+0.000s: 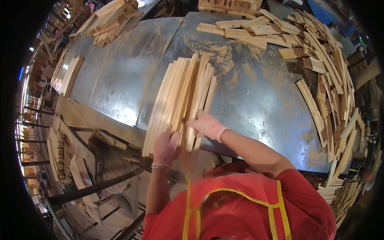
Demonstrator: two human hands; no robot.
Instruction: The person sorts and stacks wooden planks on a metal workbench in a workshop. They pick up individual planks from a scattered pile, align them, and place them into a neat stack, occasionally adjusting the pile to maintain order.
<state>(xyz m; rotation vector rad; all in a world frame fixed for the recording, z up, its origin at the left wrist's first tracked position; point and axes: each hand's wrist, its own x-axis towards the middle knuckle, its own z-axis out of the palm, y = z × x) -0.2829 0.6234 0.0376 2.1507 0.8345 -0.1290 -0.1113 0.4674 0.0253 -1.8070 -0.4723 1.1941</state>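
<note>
A row of long, pale wooden slats (pixel 166 98) lies side by side on the metal table, their near ends reaching past its front edge. My left hand (pixel 166 146), in a pinkish knit glove, is closed on the near end of a slat in the middle of the row. My right hand (pixel 208 126), gloved alike, has its fingers wrapped round a slat (pixel 194 120) on the row's right side. A dark gap runs between the two groups. The near ends by my hands are smeared by motion.
The grey metal table (pixel 256 96) carries sawdust patches. A big loose heap of wooden pieces (pixel 320 52) covers its right and far right. Stacked wood (pixel 112 20) stands at the far left, a short stack (pixel 72 76) at the left edge. A metal frame (pixel 96 188) stands at lower left.
</note>
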